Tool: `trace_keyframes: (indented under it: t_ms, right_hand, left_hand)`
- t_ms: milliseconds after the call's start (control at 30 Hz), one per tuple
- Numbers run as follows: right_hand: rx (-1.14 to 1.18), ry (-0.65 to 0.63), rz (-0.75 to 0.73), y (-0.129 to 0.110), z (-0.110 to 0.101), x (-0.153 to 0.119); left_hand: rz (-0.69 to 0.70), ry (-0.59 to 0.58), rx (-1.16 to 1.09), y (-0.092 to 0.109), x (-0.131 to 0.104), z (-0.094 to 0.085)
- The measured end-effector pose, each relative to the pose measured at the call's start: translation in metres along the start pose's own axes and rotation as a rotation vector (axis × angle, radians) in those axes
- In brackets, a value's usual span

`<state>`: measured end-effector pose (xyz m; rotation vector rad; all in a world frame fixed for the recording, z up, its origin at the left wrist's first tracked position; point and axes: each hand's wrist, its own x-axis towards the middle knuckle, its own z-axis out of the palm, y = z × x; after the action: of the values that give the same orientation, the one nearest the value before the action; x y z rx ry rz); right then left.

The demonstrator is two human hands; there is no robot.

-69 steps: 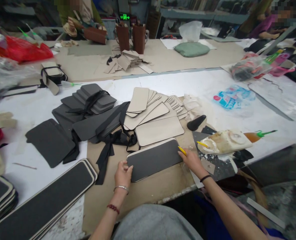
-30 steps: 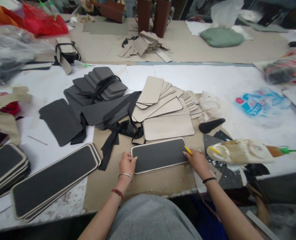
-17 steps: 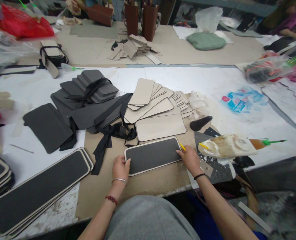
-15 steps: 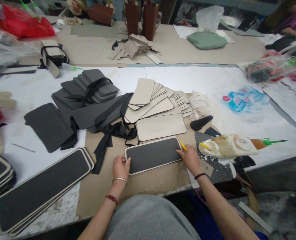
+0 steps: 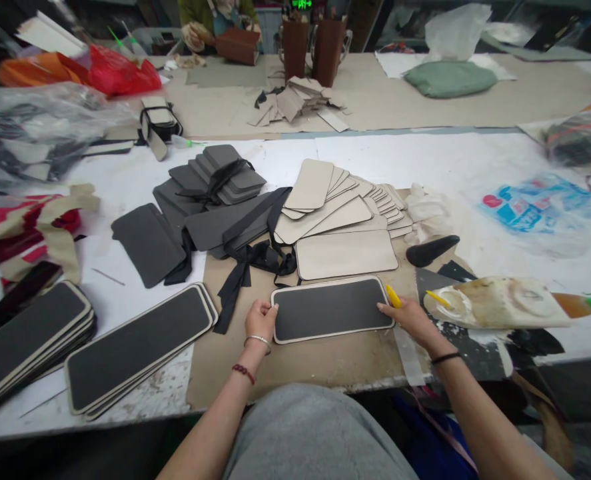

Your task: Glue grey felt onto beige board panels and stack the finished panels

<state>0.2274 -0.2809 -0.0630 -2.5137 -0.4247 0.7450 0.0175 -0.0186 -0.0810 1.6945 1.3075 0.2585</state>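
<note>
Left hand point(image 5: 261, 320): fingers curled in, thumb and fingertips at the left end of the dark panel with a cream border point(image 5: 332, 310). Right hand point(image 5: 412, 320): thumb on the panel's right end, a yellow stick point(image 5: 394, 297) held among partly bent fingers. Panel lies flat on the brown board point(image 5: 305, 367) at the table's near edge, directly below the fanned cream panels point(image 5: 345, 255). Black ribbon point(image 5: 235, 283) tangled up and to its left; bordered panels point(image 5: 140, 347) stacked beyond the left hand. Glue-smeared bottle point(image 5: 510, 303) on its side, right of the right hand.
</note>
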Motion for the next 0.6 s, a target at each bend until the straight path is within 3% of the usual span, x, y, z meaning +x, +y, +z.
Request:
trace_keyframes:
  t_ms: [300, 467, 600]
  right_hand:
    - [0.261, 0.017, -0.069, -0.022, -0.006, -0.035]
    - [0.044, 0.063, -0.201, -0.047, -0.014, -0.055]
    - [-0.075, 0.078, -0.268, -0.089, -0.034, -0.077]
  left_hand:
    - [0.114, -0.014, 0.031, 0.007, -0.003, -0.017]
    - [0.142, -0.035, 0.050, 0.001, 0.005, -0.017]
    - [0.151, -0.052, 0.068, -0.004, 0.017, -0.016]
